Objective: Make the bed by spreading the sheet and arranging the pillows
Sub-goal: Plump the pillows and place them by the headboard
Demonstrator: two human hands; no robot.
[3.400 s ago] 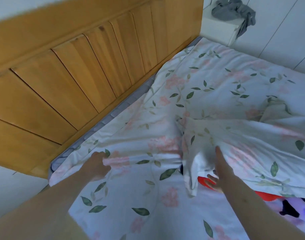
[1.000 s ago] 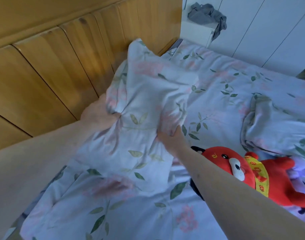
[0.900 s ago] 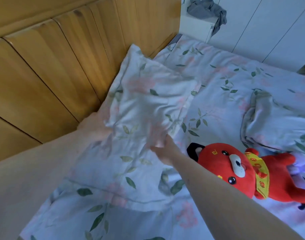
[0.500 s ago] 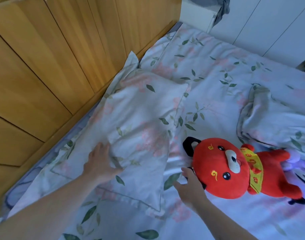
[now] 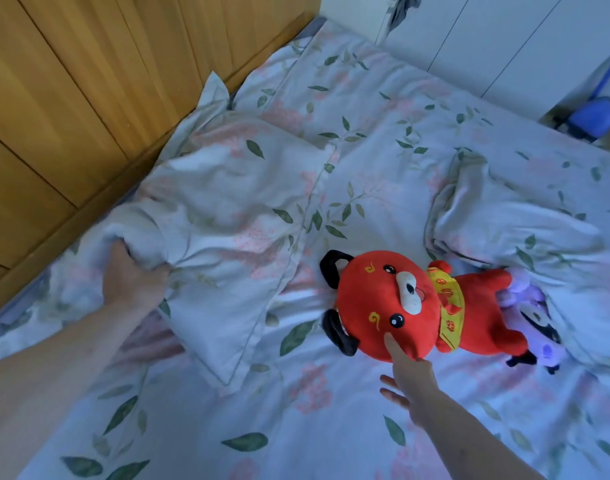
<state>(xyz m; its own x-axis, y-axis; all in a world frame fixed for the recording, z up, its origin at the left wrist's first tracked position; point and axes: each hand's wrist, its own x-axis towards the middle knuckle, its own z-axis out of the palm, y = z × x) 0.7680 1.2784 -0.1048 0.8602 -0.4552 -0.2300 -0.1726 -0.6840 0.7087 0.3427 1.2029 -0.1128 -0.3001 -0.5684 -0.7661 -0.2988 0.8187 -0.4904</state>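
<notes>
Prob. a home bedroom: bed w/ floral sheet, wooden headboard, red plush toy.

A wooden headboard of vertical planks fills the upper left of the room. White panelled cupboard doors line the far wall, with grey clothing draped over a white cabinet. A blue object stands on the floor at right, in cool daylight.

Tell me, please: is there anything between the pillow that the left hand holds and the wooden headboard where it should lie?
Nothing visible blocks it. The pillow already lies beside the headboard, gripped at its near edge by the left hand. The red plush toy, touched by the right hand, lies on the other side, away from the headboard.
</notes>
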